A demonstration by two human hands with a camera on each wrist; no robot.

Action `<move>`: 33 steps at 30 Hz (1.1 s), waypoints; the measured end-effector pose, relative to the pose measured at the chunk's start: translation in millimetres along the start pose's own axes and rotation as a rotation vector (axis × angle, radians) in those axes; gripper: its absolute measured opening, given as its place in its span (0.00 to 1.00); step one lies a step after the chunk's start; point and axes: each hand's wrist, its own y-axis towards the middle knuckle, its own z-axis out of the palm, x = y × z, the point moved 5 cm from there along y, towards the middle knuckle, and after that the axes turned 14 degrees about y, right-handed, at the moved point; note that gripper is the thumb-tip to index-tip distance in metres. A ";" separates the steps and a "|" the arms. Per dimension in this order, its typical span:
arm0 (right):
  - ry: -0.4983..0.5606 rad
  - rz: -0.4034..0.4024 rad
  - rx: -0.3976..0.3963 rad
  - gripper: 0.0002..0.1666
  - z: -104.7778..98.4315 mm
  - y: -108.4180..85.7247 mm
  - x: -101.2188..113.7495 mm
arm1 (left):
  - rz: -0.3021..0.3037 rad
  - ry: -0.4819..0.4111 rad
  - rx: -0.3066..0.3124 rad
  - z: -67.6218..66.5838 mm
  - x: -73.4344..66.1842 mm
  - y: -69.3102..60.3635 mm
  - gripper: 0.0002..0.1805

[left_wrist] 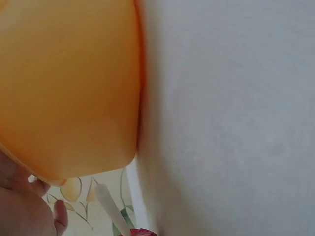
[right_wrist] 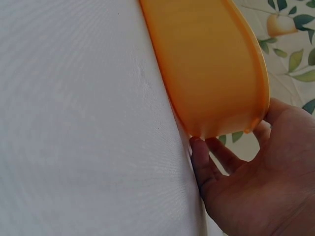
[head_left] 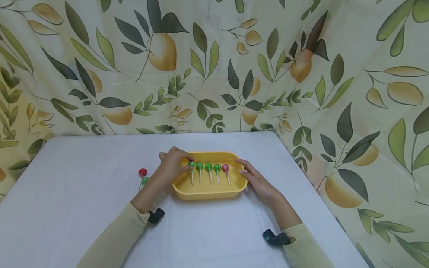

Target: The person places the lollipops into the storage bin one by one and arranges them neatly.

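Observation:
A yellow tray [head_left: 207,194] holds a row of several lollipops, sticks toward me. Most have green wrappers, such as the middle lollipop [head_left: 209,166]; a pink lollipop [head_left: 225,167] lies at the right end. My left hand [head_left: 171,163] reaches over the tray's left side, its thumb and fingertips pinching the head of the leftmost lollipop [head_left: 192,163], green with some red. At the tray's right end, my right hand [head_left: 259,183] holds the rim and outer wall; the right wrist view shows its fingers [right_wrist: 201,158] against the tray's end.
Left of the tray, a red lollipop [head_left: 142,172] and a green lollipop [head_left: 145,180] lie on the white tablecloth [head_left: 214,230], partly behind my left forearm. A curtain [head_left: 207,93] patterned with fruit and leaves hangs behind the table and along its right side.

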 end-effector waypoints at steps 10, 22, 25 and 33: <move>-0.001 0.000 0.005 0.25 -0.1 1.7 0.9 | 0.018 -0.038 -0.038 -2.3 9.7 -1.3 0.14; -0.008 0.004 0.002 0.25 -0.2 0.6 2.4 | -0.135 -0.146 0.036 2.4 20.7 -2.8 0.11; -0.008 0.002 -0.003 0.25 -0.6 -0.1 4.1 | -0.125 -0.190 0.050 3.6 20.9 -1.8 0.10; 0.003 0.009 0.016 0.26 0.3 0.5 1.0 | -0.114 -0.080 0.081 6.0 16.0 1.6 0.09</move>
